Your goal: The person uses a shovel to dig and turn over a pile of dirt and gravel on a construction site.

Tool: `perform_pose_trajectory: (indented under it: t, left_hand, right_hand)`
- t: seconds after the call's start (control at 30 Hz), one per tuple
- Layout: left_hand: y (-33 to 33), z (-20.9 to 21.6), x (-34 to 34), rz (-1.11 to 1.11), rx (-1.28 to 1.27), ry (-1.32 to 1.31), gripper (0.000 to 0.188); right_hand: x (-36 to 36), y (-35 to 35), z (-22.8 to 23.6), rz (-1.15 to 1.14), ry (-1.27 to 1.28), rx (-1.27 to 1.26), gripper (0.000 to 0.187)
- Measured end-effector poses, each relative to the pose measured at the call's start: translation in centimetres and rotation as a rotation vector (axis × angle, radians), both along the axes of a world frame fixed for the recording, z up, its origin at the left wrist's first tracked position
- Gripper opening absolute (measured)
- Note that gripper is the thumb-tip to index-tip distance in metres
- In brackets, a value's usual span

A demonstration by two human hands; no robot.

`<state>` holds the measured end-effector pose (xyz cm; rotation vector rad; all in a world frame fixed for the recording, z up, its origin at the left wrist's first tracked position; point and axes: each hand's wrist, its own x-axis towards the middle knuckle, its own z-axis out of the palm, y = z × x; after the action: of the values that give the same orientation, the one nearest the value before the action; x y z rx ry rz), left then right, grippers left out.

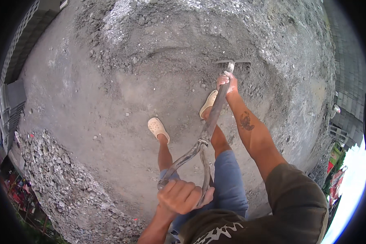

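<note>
A shovel slants away from me over the grey ground, its handle end nearest my body. My left hand is closed round the grip of its forked, D-shaped handle. Further out, my right hand wraps the shaft low down, just short of the blade. The shovel blade shows almost edge-on as a thin line against the loose grey sand and gravel; whether its edge is sunk in the material cannot be made out.
My feet in beige clogs stand apart on packed grey ground, the right one close beside the shaft. Coarse gravel is heaped at the lower left. Stacked grey blocks line the left edge, and more grey blocks the right.
</note>
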<state>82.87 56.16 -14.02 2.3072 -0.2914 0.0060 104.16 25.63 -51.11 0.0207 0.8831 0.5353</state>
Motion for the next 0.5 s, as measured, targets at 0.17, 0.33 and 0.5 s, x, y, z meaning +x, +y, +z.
perform_pose_trajectory:
  t: [0.17, 0.33, 0.5]
  left_hand:
    - [11.3, 4.5, -9.9, 0.849, 0.063, 0.105, 0.039]
    - [27.1, 21.2, -22.1, 1.368, 0.709, 0.105, 0.037]
    - [30.0, 27.1, -11.5, 1.388, 0.477, 0.057, 0.038]
  right_hand:
    - [-3.8, 19.9, 8.1, 0.144, 0.039, -0.146, 0.029]
    - [-11.3, 44.6, 22.3, 0.483, 0.111, 0.332, 0.020]
    - [-6.2, 46.3, 23.9, 0.423, 0.267, 0.345, 0.017]
